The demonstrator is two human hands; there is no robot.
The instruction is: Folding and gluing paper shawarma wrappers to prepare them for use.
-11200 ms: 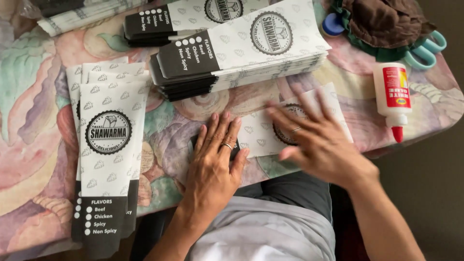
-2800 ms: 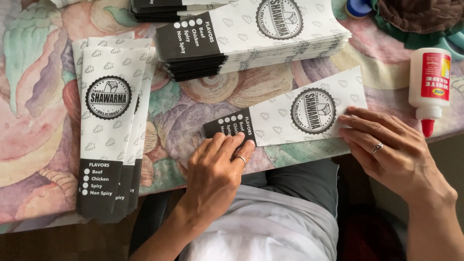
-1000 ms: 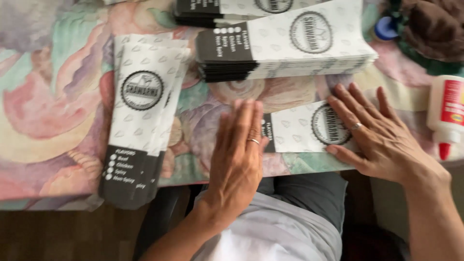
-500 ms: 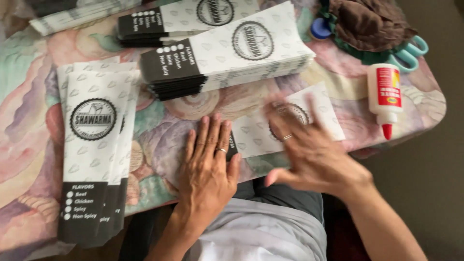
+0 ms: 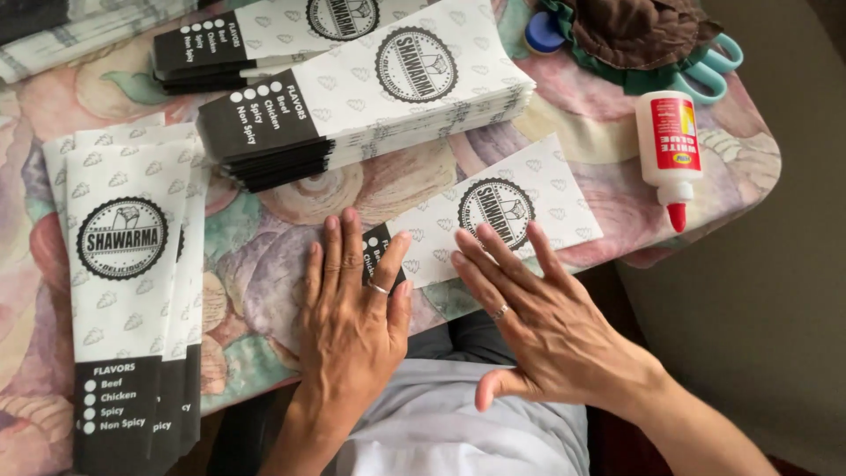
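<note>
Pastel swirls of pink, green and lilac cover the tablecloth (image 5: 264,211), which carries several lots of flat paper sleeves. At the far side lies a thick stack of sleeves (image 5: 370,97), white with a faint grey leaf pattern, a round black emblem in the middle and a black band with white dots at the left end; a second stack (image 5: 256,35) sits just behind it. On the left a smaller pile of sleeves (image 5: 123,291) lies lengthwise, black bands toward the near edge. On the right stands a white glue bottle (image 5: 670,145) with a red label and red tip, lying with its tip toward the near edge — behind it a brown cloth (image 5: 652,31) covers green-handled scissors (image 5: 714,66).

A single sleeve (image 5: 493,211) lies flat near the table's front edge, slanted, its black end to the left and its white end to the right, with the round emblem in the middle. The left hand (image 5: 352,308) rests flat, fingers spread and relaxed, fingertips covering the black end. The right hand (image 5: 538,308) is also open — fingers extended, their tips on the sleeve's near edge below the emblem, gripping nothing.
</note>
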